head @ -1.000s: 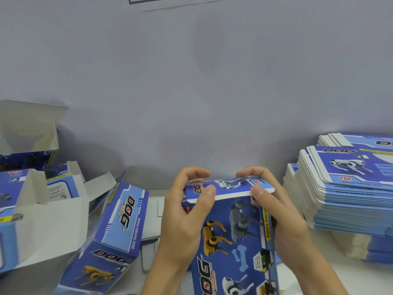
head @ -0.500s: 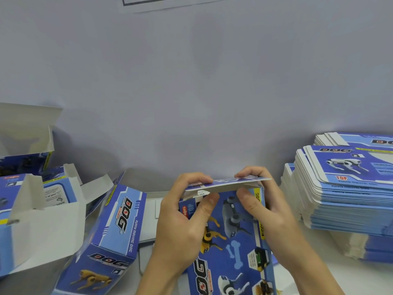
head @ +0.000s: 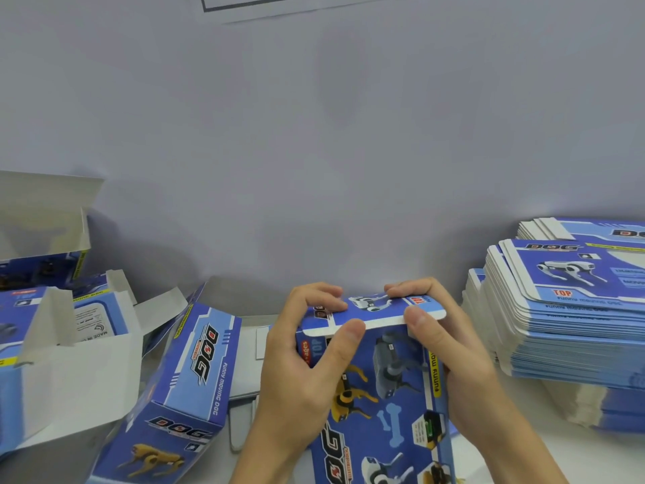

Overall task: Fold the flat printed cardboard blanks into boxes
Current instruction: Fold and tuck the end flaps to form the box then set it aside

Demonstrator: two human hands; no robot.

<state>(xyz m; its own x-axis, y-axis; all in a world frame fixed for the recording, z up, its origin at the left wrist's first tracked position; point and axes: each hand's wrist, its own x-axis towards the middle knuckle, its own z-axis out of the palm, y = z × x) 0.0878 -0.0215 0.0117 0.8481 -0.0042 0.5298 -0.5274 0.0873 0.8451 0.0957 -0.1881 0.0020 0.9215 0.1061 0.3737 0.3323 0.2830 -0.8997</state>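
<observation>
folded box (head: 181, 389) left, blank stack (head: 572, 330) right, wall (head: 314, 151) behind

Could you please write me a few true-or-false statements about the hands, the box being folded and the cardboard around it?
1. Both the left hand and the right hand hold the box at its top flap. True.
2. The stack of flat blanks lies on the person's left. False: it lies on the right.
3. A folded box printed DOG lies tilted to the left of the hands. True.
4. The held box is mostly red. False: it is mostly blue.
5. The open boxes at far left show white insides. True.
</observation>
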